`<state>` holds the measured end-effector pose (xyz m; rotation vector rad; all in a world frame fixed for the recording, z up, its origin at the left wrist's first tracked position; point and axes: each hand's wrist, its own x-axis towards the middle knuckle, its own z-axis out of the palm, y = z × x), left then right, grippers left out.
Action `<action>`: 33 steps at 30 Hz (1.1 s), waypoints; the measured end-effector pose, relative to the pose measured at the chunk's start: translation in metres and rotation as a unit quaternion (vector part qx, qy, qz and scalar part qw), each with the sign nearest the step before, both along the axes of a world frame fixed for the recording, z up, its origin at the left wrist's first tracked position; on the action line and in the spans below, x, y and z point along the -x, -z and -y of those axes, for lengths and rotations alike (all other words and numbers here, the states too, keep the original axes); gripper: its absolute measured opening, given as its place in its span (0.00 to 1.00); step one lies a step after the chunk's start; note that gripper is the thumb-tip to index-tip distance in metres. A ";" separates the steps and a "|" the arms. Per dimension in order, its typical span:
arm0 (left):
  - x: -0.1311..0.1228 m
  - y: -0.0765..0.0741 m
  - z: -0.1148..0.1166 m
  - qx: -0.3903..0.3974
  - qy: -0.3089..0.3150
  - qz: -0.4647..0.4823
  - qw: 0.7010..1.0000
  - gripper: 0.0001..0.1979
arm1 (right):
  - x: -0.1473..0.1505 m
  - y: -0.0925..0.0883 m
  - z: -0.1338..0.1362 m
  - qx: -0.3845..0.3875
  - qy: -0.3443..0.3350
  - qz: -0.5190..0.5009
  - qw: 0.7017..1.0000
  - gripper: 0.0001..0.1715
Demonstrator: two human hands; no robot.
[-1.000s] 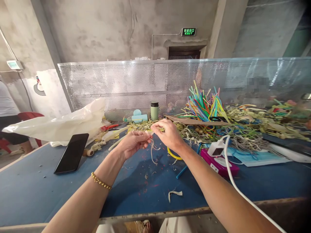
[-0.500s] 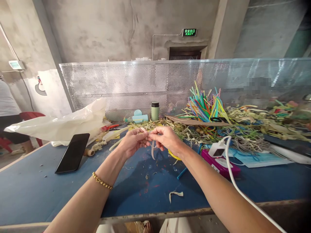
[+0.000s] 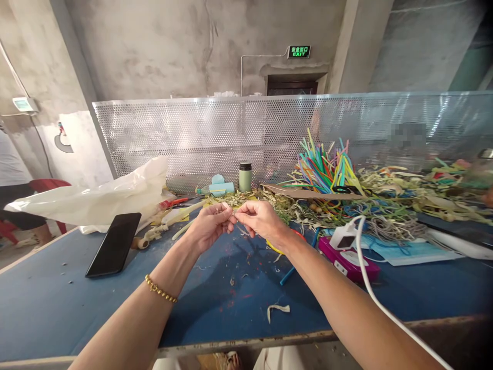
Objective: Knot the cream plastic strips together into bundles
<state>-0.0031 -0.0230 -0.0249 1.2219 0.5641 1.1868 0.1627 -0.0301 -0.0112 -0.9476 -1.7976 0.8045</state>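
Above the middle of the blue table (image 3: 239, 313), my left hand (image 3: 210, 226) and my right hand (image 3: 261, 220) meet fingertip to fingertip. Both are closed in a pinch on a thin pale strip (image 3: 243, 229), mostly hidden by the fingers. A bit of it shows below the fingertips, faint and blurred. Beneath my right wrist lie a yellow strip (image 3: 275, 246) and a blue tube piece (image 3: 287, 276). Nearer to me, a curled whitish scrap (image 3: 278, 309) rests on the table.
At left are a black phone (image 3: 113, 245) and a plastic bag (image 3: 96, 192). Behind my hands stands a green bottle (image 3: 245, 178). Colourful strips (image 3: 327, 167) and dried plant scraps (image 3: 400, 192) fill the back right. A magenta box (image 3: 348, 259) carries a white charger (image 3: 344, 238) with a cable.
The pale strip hung clearly below my fingers before; now little of it shows. My hands stay pinched together in nearly the same place. A red bit now shows beside my right wrist.
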 end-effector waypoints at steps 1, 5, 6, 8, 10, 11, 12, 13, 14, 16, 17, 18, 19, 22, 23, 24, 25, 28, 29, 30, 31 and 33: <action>0.000 0.000 0.000 0.000 0.000 -0.001 1.000 0.13 | 0.000 0.000 0.000 -0.009 0.002 -0.001 1.000 0.07; -0.001 -0.002 0.002 -0.001 0.006 0.000 1.000 0.13 | 0.002 0.002 -0.002 -0.022 0.014 -0.023 0.999 0.07; -0.001 -0.002 0.003 -0.003 0.007 0.001 1.000 0.13 | 0.003 0.003 -0.002 -0.021 0.013 -0.030 0.999 0.06; -0.002 -0.002 0.003 -0.006 0.008 0.004 1.000 0.13 | 0.004 0.003 -0.002 -0.019 0.009 -0.040 0.999 0.06; -0.002 -0.002 0.003 -0.010 0.010 0.008 1.000 0.13 | 0.005 0.002 -0.001 -0.018 0.006 -0.041 0.999 0.06; -0.002 -0.002 0.003 -0.012 0.011 0.010 1.000 0.12 | 0.005 0.002 -0.001 -0.018 0.005 -0.039 0.999 0.06; -0.001 -0.002 0.003 -0.013 0.015 0.011 1.000 0.12 | 0.005 0.002 -0.001 -0.019 0.004 -0.036 0.999 0.06; 0.000 -0.003 0.003 -0.014 0.020 0.011 1.000 0.11 | 0.004 0.002 -0.001 -0.023 0.006 -0.031 0.999 0.06; 0.000 -0.003 0.003 -0.013 0.026 0.010 1.000 0.11 | 0.004 0.002 -0.002 -0.032 0.011 -0.025 0.999 0.06; 0.002 -0.005 0.003 -0.006 0.039 -0.001 0.999 0.09 | 0.002 0.002 -0.004 -0.063 0.027 -0.012 0.998 0.05; 0.003 -0.006 0.004 -0.002 0.044 -0.008 0.999 0.08 | 0.001 0.003 -0.006 -0.080 0.036 -0.007 0.996 0.05; 0.004 -0.007 0.004 0.000 0.045 -0.014 0.999 0.07 | 0.000 0.003 -0.007 -0.096 0.043 -0.004 0.994 0.05; 0.004 -0.008 0.005 0.001 0.044 -0.020 0.999 0.07 | -0.001 0.003 -0.008 -0.110 0.046 0.000 0.993 0.05; 0.004 -0.009 0.005 0.002 0.032 -0.044 0.999 0.07 | -0.003 0.002 -0.009 -0.155 0.066 0.031 0.985 0.06; 0.004 -0.008 0.005 0.005 0.027 -0.053 0.998 0.08 | -0.004 0.002 -0.009 -0.176 0.079 0.048 0.980 0.06; 0.004 -0.008 0.004 0.010 0.022 -0.060 0.998 0.08 | -0.004 0.002 -0.010 -0.197 0.098 0.065 0.973 0.06; 0.003 -0.007 0.003 0.016 0.016 -0.062 0.998 0.09 | -0.005 0.002 -0.010 -0.216 0.122 0.078 0.966 0.05; 0.002 -0.004 0.000 0.031 -0.020 -0.037 0.999 0.11 | -0.006 0.001 -0.011 -0.261 0.198 0.091 0.940 0.02; 0.002 -0.003 0.000 0.032 -0.035 -0.025 0.999 0.11 | -0.006 0.000 -0.010 -0.269 0.210 0.093 0.935 0.03; 0.001 -0.002 -0.001 0.031 -0.048 -0.013 0.998 0.11 | -0.006 0.000 -0.009 -0.269 0.207 0.098 0.936 0.06; 0.001 -0.001 -0.002 0.027 -0.059 -0.003 0.998 0.11 | -0.005 0.000 -0.008 -0.261 0.190 0.105 0.941 0.10; -0.001 0.000 -0.003 0.015 -0.069 0.012 0.997 0.11 | -0.003 0.000 -0.005 -0.235 0.143 0.120 0.954 0.15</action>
